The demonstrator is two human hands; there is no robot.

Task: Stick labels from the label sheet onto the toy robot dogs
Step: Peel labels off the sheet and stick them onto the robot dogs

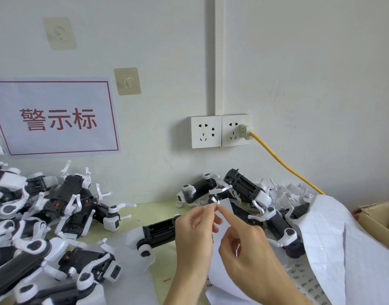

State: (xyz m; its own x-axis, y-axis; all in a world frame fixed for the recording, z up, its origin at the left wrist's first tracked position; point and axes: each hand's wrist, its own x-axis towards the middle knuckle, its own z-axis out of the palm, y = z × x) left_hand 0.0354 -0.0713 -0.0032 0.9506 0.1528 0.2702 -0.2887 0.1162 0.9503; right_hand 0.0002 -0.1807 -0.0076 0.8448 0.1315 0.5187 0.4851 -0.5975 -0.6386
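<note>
toy robot dog (160, 233) (belly up), long axis left-right

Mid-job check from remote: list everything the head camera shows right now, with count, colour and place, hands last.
toy dogs: many, black and white, heaped at left; more at right by the wall
single dog: one, black and white, lying on the table behind the left hand
label sheets: several, white, curled at right and under the hands
label: one, small, white, between the fingertips
table: one, pale green
box: one, brown cardboard, far right
sign: one, white with red characters, on the wall
hooks: two, clear, on the wall
sockets: two, white, on the wall
cable: one, yellow, plugged into the right socket
left hand: pinches the label
right hand: forefinger on the label
</note>
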